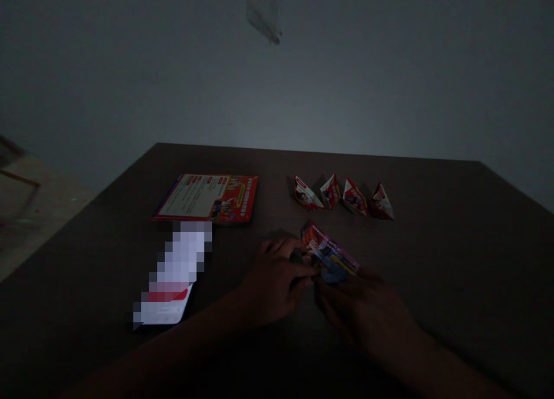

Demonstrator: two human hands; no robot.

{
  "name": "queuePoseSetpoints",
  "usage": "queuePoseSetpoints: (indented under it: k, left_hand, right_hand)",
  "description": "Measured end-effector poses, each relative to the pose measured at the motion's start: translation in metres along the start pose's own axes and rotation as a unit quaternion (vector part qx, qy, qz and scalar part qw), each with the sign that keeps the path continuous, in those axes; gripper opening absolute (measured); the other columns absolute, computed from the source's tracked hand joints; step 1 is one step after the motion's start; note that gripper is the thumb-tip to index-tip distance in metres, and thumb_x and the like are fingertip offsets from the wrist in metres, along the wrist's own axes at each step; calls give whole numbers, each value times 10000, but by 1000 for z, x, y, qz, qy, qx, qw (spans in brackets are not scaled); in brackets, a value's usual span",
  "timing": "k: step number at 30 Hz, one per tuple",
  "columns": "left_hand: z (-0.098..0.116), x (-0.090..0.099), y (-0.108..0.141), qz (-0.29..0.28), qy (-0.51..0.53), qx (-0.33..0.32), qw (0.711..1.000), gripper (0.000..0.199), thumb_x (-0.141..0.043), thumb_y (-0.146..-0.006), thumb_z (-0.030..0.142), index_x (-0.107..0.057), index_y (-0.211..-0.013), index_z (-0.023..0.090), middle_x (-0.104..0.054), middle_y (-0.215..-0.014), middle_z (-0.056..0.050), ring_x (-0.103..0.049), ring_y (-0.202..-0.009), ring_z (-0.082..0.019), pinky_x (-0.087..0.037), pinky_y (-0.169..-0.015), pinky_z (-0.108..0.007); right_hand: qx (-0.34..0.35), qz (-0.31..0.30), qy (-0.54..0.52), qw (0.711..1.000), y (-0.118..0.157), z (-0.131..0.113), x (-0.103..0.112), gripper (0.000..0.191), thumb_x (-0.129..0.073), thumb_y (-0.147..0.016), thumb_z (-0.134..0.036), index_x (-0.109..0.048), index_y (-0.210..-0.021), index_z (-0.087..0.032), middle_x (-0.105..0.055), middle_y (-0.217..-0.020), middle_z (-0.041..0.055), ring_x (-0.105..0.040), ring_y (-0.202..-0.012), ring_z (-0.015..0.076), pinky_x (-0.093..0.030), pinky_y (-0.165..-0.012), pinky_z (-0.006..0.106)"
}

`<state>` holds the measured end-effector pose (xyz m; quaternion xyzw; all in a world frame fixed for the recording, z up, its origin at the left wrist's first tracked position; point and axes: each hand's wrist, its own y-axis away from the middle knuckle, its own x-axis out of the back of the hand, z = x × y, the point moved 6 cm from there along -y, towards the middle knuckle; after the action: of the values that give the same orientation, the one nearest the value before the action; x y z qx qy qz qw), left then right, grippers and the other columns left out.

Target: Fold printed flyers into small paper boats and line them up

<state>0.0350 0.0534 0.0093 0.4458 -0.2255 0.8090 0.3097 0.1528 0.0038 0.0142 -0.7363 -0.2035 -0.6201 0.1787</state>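
A colourful printed paper (331, 253) lies on the dark table between my hands, partly covered by my fingers. My left hand (277, 278) is at its left side, its thumb and fingers touching the paper and apart from one another. From the lower right, my right hand (367, 312) rests over the paper's near edge, fingers stretched towards it and close together. Whether either hand pinches the edge is hard to tell in the dim light. Behind the paper stand several folded red and white paper pieces (355, 198) in a row.
A stack of printed sheets or booklets (208, 197) lies at the back left of the table (277, 160). In front of it is a lit phone (173, 278), its screen mostly blurred. A pale wall rises behind the table.
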Motion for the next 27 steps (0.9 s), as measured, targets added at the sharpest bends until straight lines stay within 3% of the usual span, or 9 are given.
queuePoseSetpoints:
  k: [8, 15, 27]
  left_hand:
    - [2, 3, -1, 2, -1, -4, 1000, 307, -582, -821, 217, -643, -1099, 333, -520, -1216, -47, -439, -1154, -241, -311, -903, -429]
    - [1, 2, 1, -2, -1, 0, 1000, 318, -591, -820, 211, -638, -1108, 337, -516, -1229, -41, -435, -1159, -241, -305, -909, -434]
    - [1, 1, -1, -6, 0, -1, 1000, 327, -586, -822, 211, -638, -1118, 340, -503, -1245, -43, -426, -1171, -254, -307, -920, -436]
  right_hand:
    - [-6, 7, 3, 1000, 4, 9, 5, 130, -526, -858, -197, -650, -865, -236, -677, -660, -18, -606, -599, 147, -294, -642, 310]
    - [-15, -33, -2, 999, 3, 11, 5, 177, -480, -874, -197, -653, -854, -225, -701, -699, 2, -632, -625, 163, -320, -655, 314]
    - [-19, -26, 3, 999, 6, 15, 9, 184, -499, -865, -196, -673, -829, -240, -698, -667, -7, -613, -575, 151, -328, -625, 310]
